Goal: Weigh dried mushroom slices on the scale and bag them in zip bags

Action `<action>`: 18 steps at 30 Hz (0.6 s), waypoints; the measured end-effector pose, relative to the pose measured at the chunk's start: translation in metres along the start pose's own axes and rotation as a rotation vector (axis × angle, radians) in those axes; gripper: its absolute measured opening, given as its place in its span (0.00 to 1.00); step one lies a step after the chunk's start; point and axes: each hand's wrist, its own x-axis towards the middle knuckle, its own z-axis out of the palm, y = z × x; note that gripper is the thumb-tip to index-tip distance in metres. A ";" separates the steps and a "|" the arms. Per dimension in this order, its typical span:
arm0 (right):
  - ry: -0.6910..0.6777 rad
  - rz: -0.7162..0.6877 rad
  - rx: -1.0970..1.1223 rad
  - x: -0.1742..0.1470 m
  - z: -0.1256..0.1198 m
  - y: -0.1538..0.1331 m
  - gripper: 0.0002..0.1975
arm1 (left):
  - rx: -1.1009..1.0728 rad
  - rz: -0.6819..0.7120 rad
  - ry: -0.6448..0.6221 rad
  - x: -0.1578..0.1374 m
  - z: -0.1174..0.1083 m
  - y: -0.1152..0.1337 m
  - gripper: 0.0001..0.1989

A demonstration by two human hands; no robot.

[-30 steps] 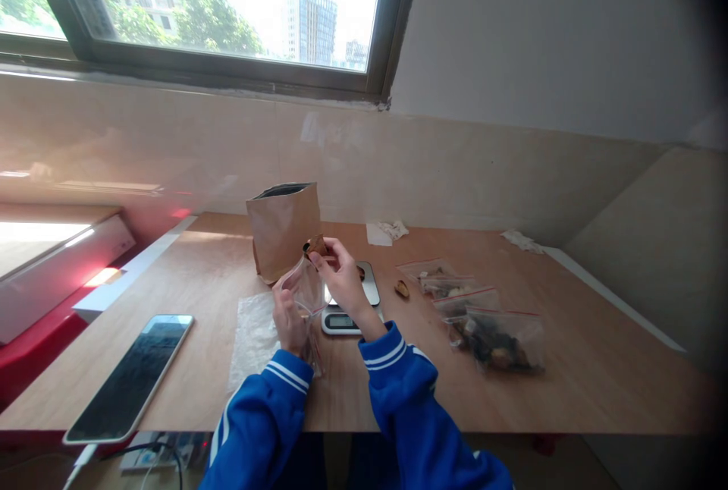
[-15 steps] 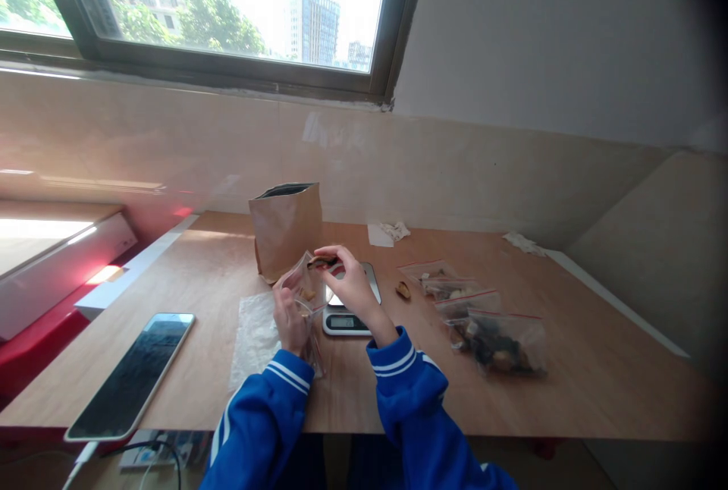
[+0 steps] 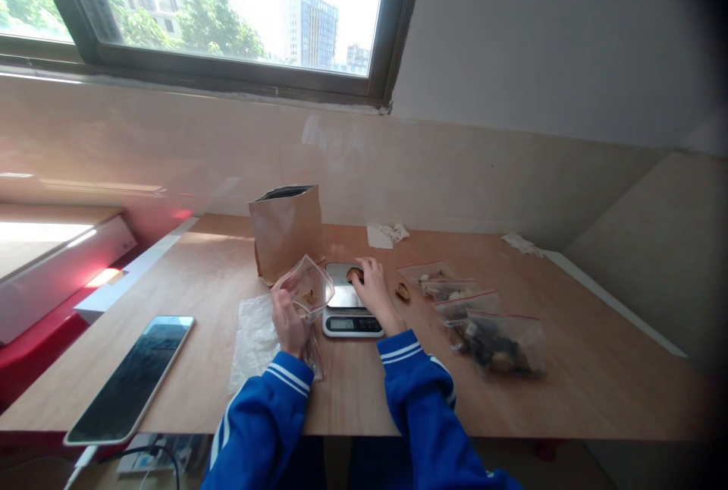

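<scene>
My left hand (image 3: 290, 321) grips a clear zip bag (image 3: 312, 277) by its side, its mouth spread wide. A few small brownish bits lie inside the bag. Over the kitchen scale (image 3: 341, 294), my right hand (image 3: 375, 291) pinches a dried brown slice (image 3: 355, 275) at the plate's far right; whether the slice touches the plate I cannot tell. The scale's display is lit, its digits too small to read. Another dried brown piece (image 3: 403, 292) lies on the table just right of the scale.
Behind the zip bag stands an open brown paper bag (image 3: 287, 236). Several filled zip bags (image 3: 503, 346) lie to the right. A charging phone (image 3: 133, 380) rests at the left, white wrapping (image 3: 250, 338) near my left wrist. Crumpled paper (image 3: 392, 234) lies by the wall.
My right hand has moved right, from the zip bag's mouth to above the scale plate, carrying the dried brown slice. The left hand with the bag has barely moved.
</scene>
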 end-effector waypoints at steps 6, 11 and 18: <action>-0.067 0.048 -0.138 -0.013 0.007 0.016 0.12 | 0.000 -0.009 -0.002 0.000 0.000 0.000 0.22; 0.051 0.009 0.182 -0.005 -0.012 -0.009 0.11 | 0.017 -0.001 0.003 -0.001 -0.002 0.000 0.22; -0.104 -0.109 0.340 0.000 -0.034 -0.070 0.13 | 0.084 0.040 0.025 0.000 -0.003 0.003 0.23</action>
